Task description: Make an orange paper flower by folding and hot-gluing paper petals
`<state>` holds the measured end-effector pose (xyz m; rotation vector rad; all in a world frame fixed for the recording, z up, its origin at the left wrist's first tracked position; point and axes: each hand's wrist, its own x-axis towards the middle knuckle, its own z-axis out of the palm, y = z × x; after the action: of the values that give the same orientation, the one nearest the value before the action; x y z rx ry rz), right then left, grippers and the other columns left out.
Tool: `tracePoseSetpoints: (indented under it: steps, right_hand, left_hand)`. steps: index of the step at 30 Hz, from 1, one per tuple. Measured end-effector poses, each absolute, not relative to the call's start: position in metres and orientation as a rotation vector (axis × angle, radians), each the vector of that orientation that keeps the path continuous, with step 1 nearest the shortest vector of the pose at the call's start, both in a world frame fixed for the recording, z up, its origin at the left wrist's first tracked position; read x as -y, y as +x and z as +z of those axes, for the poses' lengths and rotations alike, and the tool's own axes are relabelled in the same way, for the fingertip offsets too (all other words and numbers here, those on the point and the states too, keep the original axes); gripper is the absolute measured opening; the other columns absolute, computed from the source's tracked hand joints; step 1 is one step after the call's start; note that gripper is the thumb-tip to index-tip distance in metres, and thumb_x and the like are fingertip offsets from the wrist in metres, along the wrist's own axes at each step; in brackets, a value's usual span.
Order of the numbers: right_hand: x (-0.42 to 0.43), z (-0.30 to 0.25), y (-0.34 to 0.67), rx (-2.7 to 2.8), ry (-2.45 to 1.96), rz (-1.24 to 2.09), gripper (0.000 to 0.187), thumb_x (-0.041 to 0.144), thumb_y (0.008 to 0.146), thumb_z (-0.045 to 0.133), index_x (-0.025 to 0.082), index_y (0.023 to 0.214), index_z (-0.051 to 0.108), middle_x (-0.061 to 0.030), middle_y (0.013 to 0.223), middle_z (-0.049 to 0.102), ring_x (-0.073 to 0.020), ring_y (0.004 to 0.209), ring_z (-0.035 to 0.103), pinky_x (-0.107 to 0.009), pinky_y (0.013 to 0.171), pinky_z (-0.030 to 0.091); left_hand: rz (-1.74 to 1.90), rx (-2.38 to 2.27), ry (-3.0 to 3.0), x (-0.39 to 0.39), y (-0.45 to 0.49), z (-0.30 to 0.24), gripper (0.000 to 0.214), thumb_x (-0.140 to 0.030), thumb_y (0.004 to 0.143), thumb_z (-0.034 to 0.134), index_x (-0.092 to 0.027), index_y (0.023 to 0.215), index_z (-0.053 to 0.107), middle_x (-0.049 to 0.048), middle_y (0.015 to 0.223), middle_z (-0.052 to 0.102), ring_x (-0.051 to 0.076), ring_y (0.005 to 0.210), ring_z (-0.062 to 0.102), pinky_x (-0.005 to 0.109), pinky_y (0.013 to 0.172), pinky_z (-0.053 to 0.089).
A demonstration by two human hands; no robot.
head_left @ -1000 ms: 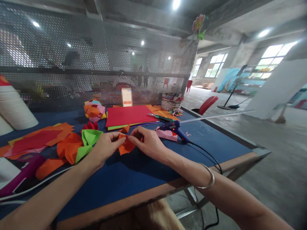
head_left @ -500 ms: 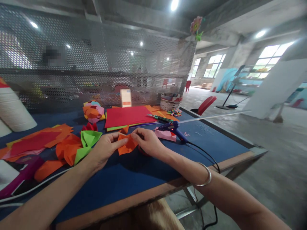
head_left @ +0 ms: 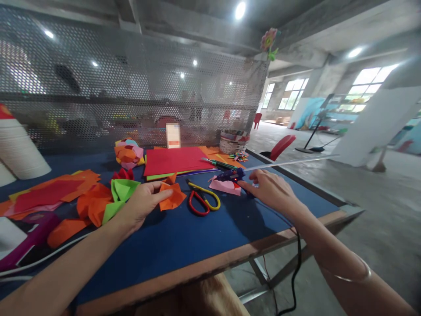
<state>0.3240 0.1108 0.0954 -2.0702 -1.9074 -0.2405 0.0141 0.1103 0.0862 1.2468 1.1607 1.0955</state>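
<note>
My left hand (head_left: 144, 204) pinches a small folded piece of orange paper (head_left: 173, 197) between thumb and fingers above the blue tabletop. Over at the right, my right hand (head_left: 272, 188) has its thumb and fingers around the handle of a blue glue gun (head_left: 230, 175), which has a small red light and a long clear glue stick sticking out behind. Between the hands lie scissors (head_left: 210, 197) with one red and one yellow handle. A pink paper scrap (head_left: 225, 186) rests under the glue gun's nozzle.
Folded green paper (head_left: 123, 191) and orange paper (head_left: 94, 204) lie by my left forearm. Behind are a stack of red sheets (head_left: 177, 161), a multicoloured paper ball (head_left: 129, 153) and a woven basket (head_left: 234, 141). A purple tool (head_left: 36, 239) with a white cord lies at the left.
My right hand has let go of the orange paper and moved right to the glue gun's handle, uncovering the scissors. My left hand keeps the paper in nearly the same place.
</note>
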Motion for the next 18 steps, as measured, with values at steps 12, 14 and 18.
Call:
tracePoseSetpoints:
  steps: [12,14,18]
  right_hand:
    - [-0.161,0.074,0.332,2.020,-1.648,0.374,0.036,0.051,0.077,0.061,0.016,0.074,0.069,-0.0006,0.056,0.054,-0.0146,0.056,0.050,-0.025,0.051,0.034]
    - [-0.159,0.077,0.332,1.990,-1.596,0.410,0.037,0.053,0.077,0.062,0.016,0.073,0.069,-0.0015,0.057,0.057,-0.0151,0.057,0.052,-0.025,0.052,0.038]
    - [-0.150,0.085,0.321,1.910,-1.516,0.391,0.040,0.055,0.078,0.062,0.016,0.075,0.070,-0.0020,0.061,0.061,-0.0169,0.060,0.056,-0.027,0.056,0.044]
  left_hand:
    - [1.074,-1.196,1.282,-0.109,0.014,0.090,0.020,-0.031,0.057,0.079,-0.017,0.069,0.071,0.0016,0.065,0.071,0.015,0.057,0.062,0.025,0.056,0.046]
    - [1.088,-1.193,1.296,-0.110,0.013,0.089,0.020,-0.031,0.056,0.079,-0.017,0.067,0.071,0.0010,0.065,0.072,0.015,0.058,0.062,0.026,0.058,0.047]
    - [1.075,-1.187,1.300,-0.111,0.012,0.086,0.022,-0.032,0.055,0.079,-0.017,0.069,0.072,0.0017,0.067,0.073,0.017,0.061,0.064,0.027,0.060,0.049]
